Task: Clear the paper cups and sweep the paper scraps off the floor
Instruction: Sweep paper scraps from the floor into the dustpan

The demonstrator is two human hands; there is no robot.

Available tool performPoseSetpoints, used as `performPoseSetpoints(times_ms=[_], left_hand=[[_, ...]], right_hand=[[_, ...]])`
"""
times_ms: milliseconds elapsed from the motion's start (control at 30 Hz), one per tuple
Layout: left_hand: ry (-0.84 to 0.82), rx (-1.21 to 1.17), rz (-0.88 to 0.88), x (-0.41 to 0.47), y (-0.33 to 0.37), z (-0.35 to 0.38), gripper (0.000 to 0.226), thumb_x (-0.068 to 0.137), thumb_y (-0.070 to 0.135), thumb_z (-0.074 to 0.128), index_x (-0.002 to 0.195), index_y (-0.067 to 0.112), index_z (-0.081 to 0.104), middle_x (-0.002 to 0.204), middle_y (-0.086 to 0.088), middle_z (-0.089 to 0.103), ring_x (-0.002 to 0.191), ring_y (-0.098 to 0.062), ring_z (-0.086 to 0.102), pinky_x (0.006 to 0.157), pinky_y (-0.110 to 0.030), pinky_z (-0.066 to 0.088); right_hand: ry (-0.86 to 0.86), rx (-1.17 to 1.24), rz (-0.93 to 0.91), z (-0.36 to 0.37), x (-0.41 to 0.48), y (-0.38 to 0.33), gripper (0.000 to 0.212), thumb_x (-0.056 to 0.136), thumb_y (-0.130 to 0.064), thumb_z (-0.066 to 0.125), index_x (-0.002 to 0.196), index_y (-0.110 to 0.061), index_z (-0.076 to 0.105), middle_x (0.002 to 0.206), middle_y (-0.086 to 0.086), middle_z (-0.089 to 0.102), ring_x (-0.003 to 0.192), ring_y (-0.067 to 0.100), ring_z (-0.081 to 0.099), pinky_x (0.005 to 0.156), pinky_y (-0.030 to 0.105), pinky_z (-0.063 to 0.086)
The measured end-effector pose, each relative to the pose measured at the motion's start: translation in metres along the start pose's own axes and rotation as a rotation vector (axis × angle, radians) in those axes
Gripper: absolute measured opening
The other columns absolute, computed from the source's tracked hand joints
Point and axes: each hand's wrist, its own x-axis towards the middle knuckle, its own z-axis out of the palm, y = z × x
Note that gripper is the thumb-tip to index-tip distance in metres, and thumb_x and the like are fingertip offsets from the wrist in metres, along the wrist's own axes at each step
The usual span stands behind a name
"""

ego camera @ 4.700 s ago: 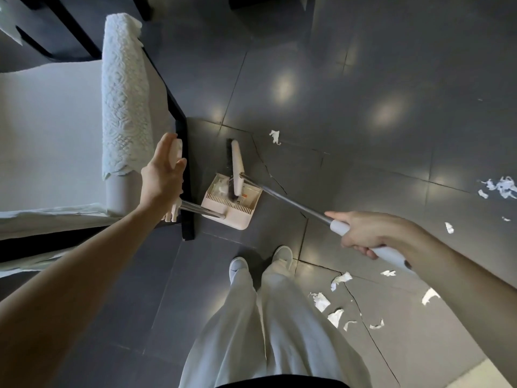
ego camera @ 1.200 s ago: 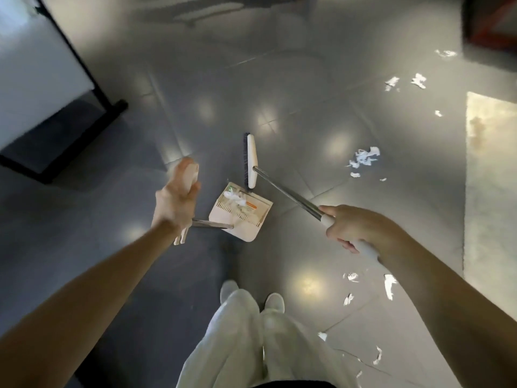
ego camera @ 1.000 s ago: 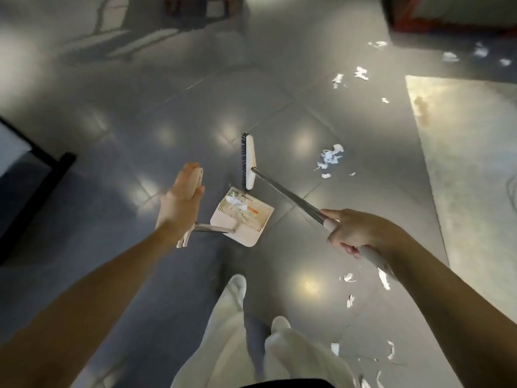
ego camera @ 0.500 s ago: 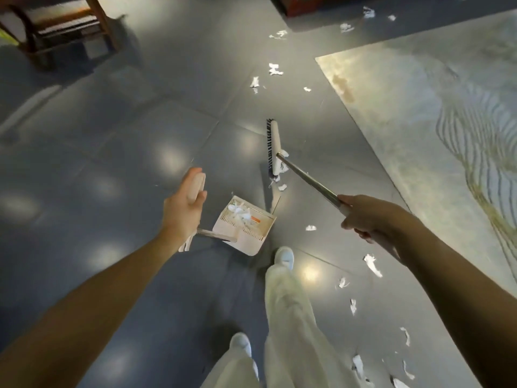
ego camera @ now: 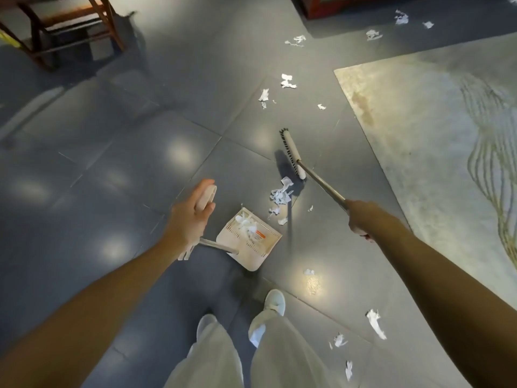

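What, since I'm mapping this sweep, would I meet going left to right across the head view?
Wooden chair → left hand → dustpan it holds → broom head → right hand gripping the broom.

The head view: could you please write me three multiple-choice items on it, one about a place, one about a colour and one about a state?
1. The loose pile of paper scraps lies:
A. between the broom head and the dustpan
B. on top of the broom head
C. under the dustpan

2. The dustpan is:
A. red
B. beige
C. black

3. The left hand:
A. hangs open and empty
B. presses flat on the tiles
C. grips the dustpan's handle

Answers:
1 A: the pile sits just off the dustpan's lip, at the near end of the broom head.
2 B: its plastic is pale beige.
3 C: the fingers curl round the top of the handle.
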Motion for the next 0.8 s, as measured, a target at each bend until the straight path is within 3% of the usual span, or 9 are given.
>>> performPoseSetpoints(times_ms=[100,167,233,333,400,533,600,667,800], left_hand=[[-0.025,-0.017,0.001,0.037,0.014,0.005,0.044,0.096,0.018,0.051,0.124,0.052,0.048,0.067,-0.002,0.053,0.054,-0.023,0.048,0.05,-0.026,0.042],[-0.024,-0.021,0.01,0.054,0.016,0.006,0.048,0.096,0.018,0.052,0.115,0.062,0.048,0.072,0.002,0.054,0.054,-0.021,0.048,0.052,-0.026,0.042],[-0.022,0.009,0.02,0.062,0.012,0.006,0.045,0.096,0.016,0.053,0.125,0.05,0.049,0.081,0.003,0.055,0.058,-0.018,0.05,0.058,-0.026,0.042],[0.001,-0.012,0.019,0.078,0.011,0.006,0.043,0.095,0.015,0.054,0.129,0.041,0.05,0.08,0.002,0.053,0.057,-0.016,0.048,0.06,-0.028,0.041],[-0.016,-0.026,0.036,0.088,0.016,0.007,0.042,0.095,0.016,0.054,0.124,0.046,0.049,0.079,-0.011,0.055,0.056,-0.023,0.049,0.062,-0.032,0.044],[-0.064,-0.048,0.104,0.091,0.021,0.01,0.042,0.096,0.014,0.053,0.13,0.037,0.049,0.109,-0.027,0.061,0.086,-0.046,0.057,0.072,-0.045,0.051],[-0.079,-0.052,0.108,0.092,0.019,0.007,0.042,0.096,0.013,0.053,0.133,0.033,0.049,0.098,-0.027,0.06,0.071,-0.043,0.052,0.066,-0.042,0.049],[-0.082,-0.046,0.12,0.093,0.018,0.0,0.043,0.096,0.013,0.052,0.133,0.033,0.049,0.073,-0.012,0.056,0.057,-0.028,0.046,0.06,-0.042,0.05],[-0.118,-0.045,0.141,0.097,0.012,-0.012,0.043,0.095,0.014,0.053,0.132,0.036,0.049,0.071,0.001,0.05,0.062,-0.025,0.048,0.066,-0.046,0.053]], right_hand=[[-0.001,-0.092,-0.026,-0.003,0.027,-0.002,0.061,0.092,-0.003,0.057,0.148,-0.009,0.034,0.119,0.016,0.058,0.094,0.023,0.063,0.075,0.027,0.053],[-0.101,-0.077,-0.029,0.001,0.034,-0.002,0.067,0.092,-0.001,0.056,0.151,-0.013,0.026,0.112,0.015,0.059,0.077,0.018,0.06,0.056,0.022,0.05],[-0.224,0.024,-0.024,0.011,0.032,0.0,0.073,0.092,0.002,0.054,0.153,-0.02,0.02,0.094,0.011,0.058,0.061,0.012,0.052,0.041,0.018,0.042],[-0.297,0.042,-0.077,0.024,0.013,-0.002,0.076,0.091,0.004,0.054,0.153,-0.022,0.019,0.082,0.004,0.05,0.06,0.01,0.053,0.039,0.015,0.042],[-0.348,0.004,-0.102,0.032,-0.001,-0.004,0.077,0.091,0.003,0.054,0.153,-0.026,0.018,0.084,0.005,0.051,0.063,0.012,0.057,0.046,0.018,0.049],[-0.478,-0.027,-0.117,0.032,-0.032,-0.006,0.065,0.09,-0.001,0.047,0.145,-0.028,0.026,0.084,0.009,0.059,0.054,0.016,0.055,0.046,0.022,0.044],[-0.485,-0.011,-0.118,0.03,-0.053,-0.007,0.066,0.089,0.0,0.043,0.145,-0.031,0.027,0.077,0.008,0.057,0.046,0.015,0.051,0.043,0.021,0.042],[-0.441,0.003,-0.089,0.032,-0.075,-0.01,0.07,0.088,0.002,0.041,0.145,-0.035,0.025,0.077,0.005,0.055,0.041,0.012,0.049,0.041,0.02,0.042],[-0.373,0.042,-0.014,0.038,-0.107,-0.026,0.072,0.087,0.003,0.04,0.146,-0.036,0.023,0.103,0.012,0.06,0.039,0.011,0.049,0.044,0.022,0.044]])
